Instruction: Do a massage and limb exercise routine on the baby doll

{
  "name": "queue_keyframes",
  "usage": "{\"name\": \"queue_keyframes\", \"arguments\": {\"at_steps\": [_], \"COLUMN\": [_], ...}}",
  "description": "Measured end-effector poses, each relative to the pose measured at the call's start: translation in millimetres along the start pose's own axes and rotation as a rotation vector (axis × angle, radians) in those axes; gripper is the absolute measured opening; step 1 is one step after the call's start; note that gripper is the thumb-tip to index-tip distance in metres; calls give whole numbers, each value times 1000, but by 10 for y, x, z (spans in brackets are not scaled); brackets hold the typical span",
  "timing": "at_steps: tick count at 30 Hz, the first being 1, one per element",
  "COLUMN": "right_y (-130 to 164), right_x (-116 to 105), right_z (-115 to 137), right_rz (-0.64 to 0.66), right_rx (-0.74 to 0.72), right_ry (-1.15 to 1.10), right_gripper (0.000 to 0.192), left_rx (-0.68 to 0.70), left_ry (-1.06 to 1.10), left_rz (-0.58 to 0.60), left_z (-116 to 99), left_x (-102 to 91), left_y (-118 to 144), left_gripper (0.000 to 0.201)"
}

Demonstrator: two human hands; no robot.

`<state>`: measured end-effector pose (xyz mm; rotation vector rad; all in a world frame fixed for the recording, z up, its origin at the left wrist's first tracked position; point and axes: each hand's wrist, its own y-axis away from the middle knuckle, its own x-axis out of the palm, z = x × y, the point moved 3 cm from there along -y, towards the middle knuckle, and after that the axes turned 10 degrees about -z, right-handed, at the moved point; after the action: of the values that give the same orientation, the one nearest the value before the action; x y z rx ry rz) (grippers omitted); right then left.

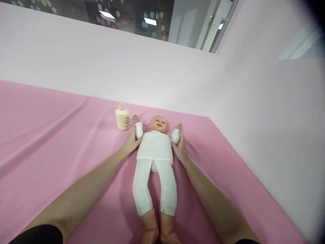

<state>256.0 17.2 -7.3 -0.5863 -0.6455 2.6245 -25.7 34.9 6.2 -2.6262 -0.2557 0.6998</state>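
Observation:
A baby doll (154, 147) in white lies on its back on a pink sheet (76, 142), head away from me and feet towards me. Both its arms are raised beside its head. My left hand (130, 141) is closed around the doll's arm on the left, thumb near its shoulder. On the other side, my right hand (181, 147) grips the doll's other arm in the same way. Part of the fingers of each hand is hidden behind the doll's sleeves. A cream pump bottle (123, 118) stands upright just beyond my left hand.
White walls (142, 74) rise behind the sheet and along its right side. Above the back wall is a window (132, 17) with heart-shaped stickers. Folds run across the sheet on the left.

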Motion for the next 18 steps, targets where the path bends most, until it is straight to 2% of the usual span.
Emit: {"name": "queue_keyframes", "arguments": {"at_steps": [4,6,8,11,14,18], "right_y": [16,29,48,81,100,90], "right_x": [-38,-48,-42,-17,-3,19], "right_z": [105,139,177,240,273,252], "right_rz": [-61,-64,-19,90,154,162], "right_rx": [-122,-162,-219,-310,-323,-238], "right_ry": [-42,-40,-34,-2,30,61], "right_gripper": [79,77,68,52,46,54], "left_rx": [79,165,274,388,360,264], "left_ry": [109,92,34,-19,-15,-11], "left_rz": [-96,-122,-85,37,99,109], "left_z": [-91,-126,-151,-178,-197,-191], "left_x": [-37,-47,-35,-2,0,4], "left_y": [17,27,43,72,84,84], "left_gripper": [87,82,71,60,58,66]}}
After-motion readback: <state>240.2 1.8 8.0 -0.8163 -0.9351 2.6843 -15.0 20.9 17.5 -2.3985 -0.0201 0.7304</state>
